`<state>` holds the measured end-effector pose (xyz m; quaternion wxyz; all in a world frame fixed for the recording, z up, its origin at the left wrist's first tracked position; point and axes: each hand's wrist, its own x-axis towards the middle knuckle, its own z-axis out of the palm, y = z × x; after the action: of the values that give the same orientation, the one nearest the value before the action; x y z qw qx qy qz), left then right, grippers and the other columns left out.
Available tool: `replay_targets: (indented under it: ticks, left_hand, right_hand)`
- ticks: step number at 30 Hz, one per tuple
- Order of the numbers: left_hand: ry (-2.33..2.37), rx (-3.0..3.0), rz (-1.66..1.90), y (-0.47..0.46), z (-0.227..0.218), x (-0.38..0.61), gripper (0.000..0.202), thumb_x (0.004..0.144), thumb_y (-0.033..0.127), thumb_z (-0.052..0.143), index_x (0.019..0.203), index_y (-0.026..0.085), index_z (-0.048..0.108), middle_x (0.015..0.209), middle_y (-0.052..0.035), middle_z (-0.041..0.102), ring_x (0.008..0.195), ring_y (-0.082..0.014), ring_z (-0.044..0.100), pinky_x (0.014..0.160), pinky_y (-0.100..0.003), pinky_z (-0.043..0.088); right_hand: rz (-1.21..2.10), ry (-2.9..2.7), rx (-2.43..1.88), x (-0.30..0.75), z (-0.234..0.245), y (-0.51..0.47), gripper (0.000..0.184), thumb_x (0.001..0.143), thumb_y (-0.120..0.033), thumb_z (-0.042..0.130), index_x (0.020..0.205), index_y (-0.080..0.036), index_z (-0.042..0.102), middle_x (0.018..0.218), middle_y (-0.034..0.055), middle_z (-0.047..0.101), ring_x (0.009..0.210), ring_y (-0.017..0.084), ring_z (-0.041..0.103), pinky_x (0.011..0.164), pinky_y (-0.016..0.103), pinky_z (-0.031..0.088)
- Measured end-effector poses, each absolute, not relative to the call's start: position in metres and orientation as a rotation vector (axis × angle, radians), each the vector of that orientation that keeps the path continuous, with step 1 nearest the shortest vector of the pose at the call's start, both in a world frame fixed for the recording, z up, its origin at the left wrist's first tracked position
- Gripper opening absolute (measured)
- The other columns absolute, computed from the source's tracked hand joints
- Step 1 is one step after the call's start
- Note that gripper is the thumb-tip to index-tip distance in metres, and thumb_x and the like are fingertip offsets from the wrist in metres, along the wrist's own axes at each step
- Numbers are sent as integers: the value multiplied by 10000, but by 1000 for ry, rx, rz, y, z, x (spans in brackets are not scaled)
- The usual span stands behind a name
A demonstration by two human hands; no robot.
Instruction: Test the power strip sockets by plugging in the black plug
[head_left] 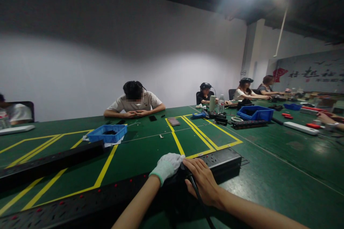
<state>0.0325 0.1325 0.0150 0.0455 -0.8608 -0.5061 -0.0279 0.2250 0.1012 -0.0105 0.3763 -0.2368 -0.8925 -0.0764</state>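
Note:
A long black power strip with red switches runs from the lower left across to the centre right. My left hand, in a white glove with a mint-green cuff, is closed over the strip's top; its fingertips are hidden. Right beside it, my bare right hand is closed around a black plug, mostly covered by the fingers. From that plug a black cable drops toward the bottom edge. Whether the plug sits in a socket of the strip cannot be made out.
Another black power strip lies at the left, near a blue bin of dark parts. Yellow tape marks the green table. At right stand a larger blue bin and a water bottle. Opposite sits a person; several others work farther off.

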Motion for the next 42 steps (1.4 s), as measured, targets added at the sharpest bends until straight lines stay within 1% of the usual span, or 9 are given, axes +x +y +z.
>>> replay_targets:
  ticks: [7,12,14,17,20,22,29,35,42]
  left_hand:
    - [-1716,-2557,26,123,34,39,333,928,356,544,1213,184,546,1203,-86,581,1030,-205,597,876,-429,522]
    - [-1863,-2478,66,119,39,43,327,921,374,553,1178,172,561,1171,-81,591,1007,-201,601,857,-421,526]
    - [-1938,-2434,77,120,39,45,334,919,381,554,1177,168,560,1160,-79,594,997,-199,604,847,-417,529]
    - [-2051,-2362,120,120,40,47,335,918,391,555,1163,164,565,1135,-76,602,975,-194,609,831,-409,533]
    - [-2117,-2320,181,120,45,46,334,916,394,557,1155,161,568,1121,-74,606,965,-193,612,821,-406,536]
    - [-2122,-2317,215,118,49,43,336,915,390,559,1165,165,564,1127,-74,603,970,-196,611,821,-408,536]
    - [-2055,-2312,267,95,53,4,348,920,379,555,1195,166,552,1142,-78,602,983,-201,612,836,-420,536]
    - [-1907,-2323,229,73,37,-37,383,951,332,502,1304,183,487,1211,-93,590,1047,-216,607,886,-447,521]
    - [-1799,-2351,166,73,24,-45,450,930,125,349,1355,207,471,1212,-129,630,1071,-226,620,905,-413,504]
  right_hand:
    - [-223,-2292,-593,231,-1,103,453,911,-184,509,1357,-213,438,1270,108,590,1138,243,568,946,411,491]
    - [-262,-2337,-558,233,22,112,322,930,-210,557,1246,-270,562,1284,69,606,1168,244,567,985,429,446]
    - [-260,-2333,-554,231,29,118,285,922,-243,594,1202,-295,590,1239,35,641,1157,233,582,999,425,431]
    - [-246,-2222,-616,229,40,129,207,943,-282,570,1144,-286,618,1106,27,696,1061,218,636,933,389,477]
    - [-241,-2049,-713,236,55,141,227,991,-282,472,1177,-248,598,1064,61,695,987,226,654,848,381,517]
    - [-250,-1993,-737,243,64,145,259,1000,-286,450,1223,-244,576,1093,72,679,1008,240,640,855,401,516]
    - [-271,-2209,-656,230,56,125,266,928,-309,615,1194,-308,615,1185,36,651,1078,236,607,921,400,486]
    - [-278,-2353,-585,203,49,108,254,904,-301,652,1157,-298,632,1202,46,637,1093,228,589,933,398,461]
    - [-312,-2417,-559,196,61,114,210,910,-292,643,1119,-284,648,1182,48,642,1149,231,555,995,435,391]
